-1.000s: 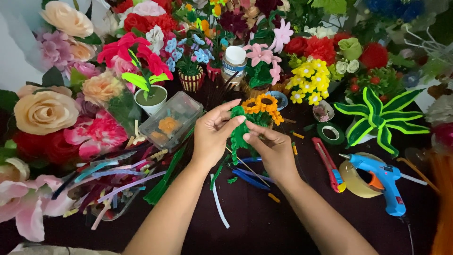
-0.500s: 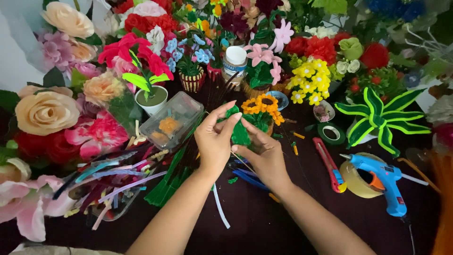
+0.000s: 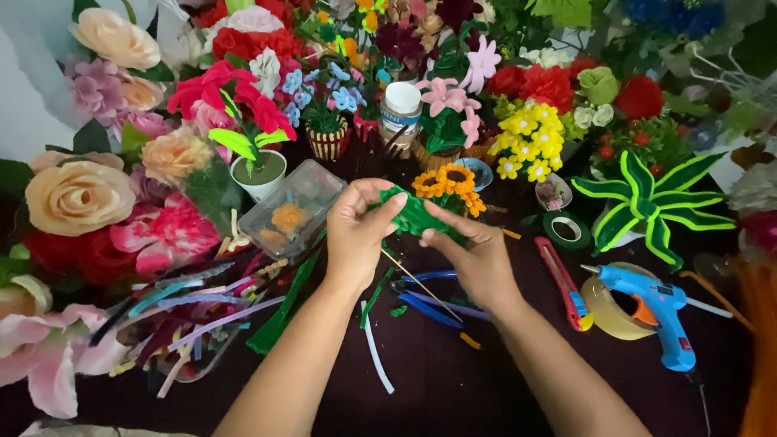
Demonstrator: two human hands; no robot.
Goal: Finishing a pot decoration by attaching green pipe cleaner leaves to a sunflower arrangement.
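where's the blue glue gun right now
In the head view the blue glue gun lies at the table's right side, resting on a roll of clear tape, right of the red utility knife.

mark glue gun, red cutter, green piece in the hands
glue gun [image 3: 657,301], head view, blue body
red cutter [image 3: 564,279], head view, mid handle
green piece [image 3: 414,212], head view, middle, between both hands

One head-worn camera looks steeply down and forward, close over a dark table [image 3: 437,380] crowded with craft flowers.
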